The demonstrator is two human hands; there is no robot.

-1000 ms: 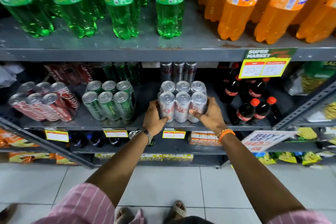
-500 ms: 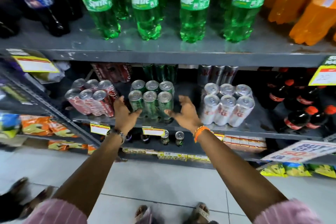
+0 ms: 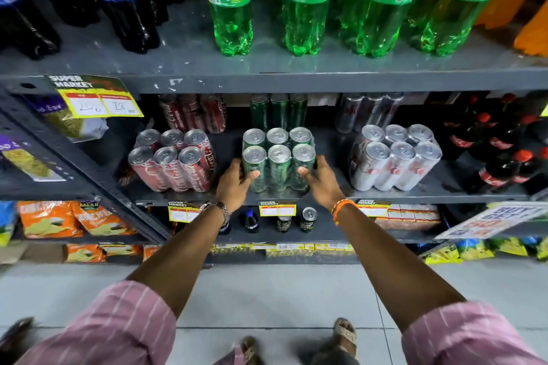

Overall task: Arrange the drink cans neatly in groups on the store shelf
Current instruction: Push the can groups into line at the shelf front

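**A:** Where is the green can pack [image 3: 278, 158]?

**B:** At the front middle of the grey can shelf [image 3: 385, 191], six slim green cans in two rows of three, wrapped in clear film, tops facing the camera.

**A:** And the hands?

**B:** Both are on it. The left hand [image 3: 234, 184] cups the pack's left side, thumb laid across the front of the left can. The right hand [image 3: 321, 182] cups the right side, thumb pressed on the front of the right can. So the pack is gripped between the two palms. Whether it rests on the shelf or is slightly raised, I cannot tell.

**A:** What sits beside it?

**B:** To its left, apart from it, a red Coca-Cola can pack [image 3: 173, 160], tilted so its tops lean left. To its right, a silver can pack [image 3: 394, 157], also leaning. Behind each, further cans of the same colour stand deeper in.

**A:** Anything on the wrists?

**B:** A metal wristwatch [image 3: 216, 207] on the left, orange thread bands [image 3: 341, 207] on the right, with pink striped sleeves rolled up.

**A:** And further out?

**B:** Sprite bottles [image 3: 308, 9] on the shelf above, dark cola bottles [image 3: 504, 154] to the right of the silver cans, and a yellow price tag [image 3: 277, 209] on the shelf edge between the wrists.
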